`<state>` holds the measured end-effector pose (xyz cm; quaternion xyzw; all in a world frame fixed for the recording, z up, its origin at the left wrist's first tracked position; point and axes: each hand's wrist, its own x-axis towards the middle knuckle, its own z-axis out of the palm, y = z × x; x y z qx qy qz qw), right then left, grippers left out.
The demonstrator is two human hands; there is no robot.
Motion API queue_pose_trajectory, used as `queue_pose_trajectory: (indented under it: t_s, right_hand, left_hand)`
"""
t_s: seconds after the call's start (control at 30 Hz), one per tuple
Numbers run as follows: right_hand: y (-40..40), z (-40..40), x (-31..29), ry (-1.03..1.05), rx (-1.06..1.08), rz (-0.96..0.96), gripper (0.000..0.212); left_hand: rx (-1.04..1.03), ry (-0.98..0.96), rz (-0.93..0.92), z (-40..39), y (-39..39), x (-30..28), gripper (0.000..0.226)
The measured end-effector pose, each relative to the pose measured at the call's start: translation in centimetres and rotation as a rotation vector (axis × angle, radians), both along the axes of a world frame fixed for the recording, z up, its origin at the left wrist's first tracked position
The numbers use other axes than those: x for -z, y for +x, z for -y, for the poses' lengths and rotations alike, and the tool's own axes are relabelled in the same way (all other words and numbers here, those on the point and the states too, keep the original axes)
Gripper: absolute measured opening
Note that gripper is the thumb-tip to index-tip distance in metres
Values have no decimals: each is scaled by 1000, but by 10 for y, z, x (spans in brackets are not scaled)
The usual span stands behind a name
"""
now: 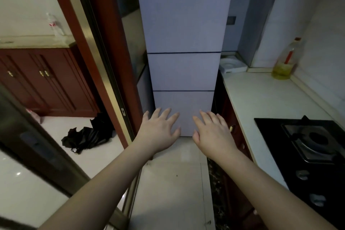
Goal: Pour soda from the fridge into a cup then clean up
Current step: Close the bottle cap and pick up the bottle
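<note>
Facing upright fridge (183,43), doors shut.

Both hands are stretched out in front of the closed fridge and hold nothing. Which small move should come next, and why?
Probably reach one hand, for example the right hand, to an edge of the tall pale three-door fridge and pull a door open. All three doors look shut, no soda is in sight, and the left hand is also empty with fingers spread. No handle shows, so which edge opens cannot be told.

fridge (183,24) top cut off, contents hidden
</note>
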<state>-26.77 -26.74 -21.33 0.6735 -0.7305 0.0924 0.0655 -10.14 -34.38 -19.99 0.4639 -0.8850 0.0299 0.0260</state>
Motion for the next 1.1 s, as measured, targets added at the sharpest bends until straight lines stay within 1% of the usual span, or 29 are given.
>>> queue_pose_trajectory:
  t_s: [0.13,0.3,0.43,0.57,0.73,0.87,1.0,1.1]
  right_hand:
    - [-18,44,-4,37,-20,4,53]
    - [-27,102,-2,54,-26,17,53]
    - [-26,163,0,77,-29,19,53]
    - [-21,232,-6,57,-10,2,55]
    - [-17,311,-23,41,6,-4,54]
    - [-22,361,-35,10,33,-10,55]
    - [-29,403,-45,-23,44,-26,56]
    - [-39,436,-49,-41,35,-34,56]
  left_hand:
    - [-14,-36,-7,38,-14,-3,61]
    - [-65,-104,-86,93,-24,-1,58]
    - [-73,-82,-104,149,-28,3,59]
    - [-71,-87,-145,216,-23,0,58]
    - [-52,-108,-161,295,-20,-17,57]
    - [-23,-110,-171,345,-23,-22,57]
    - [-37,-87,-190,390,-32,-19,55]
    - [-47,-107,-222,425,-43,-20,54]
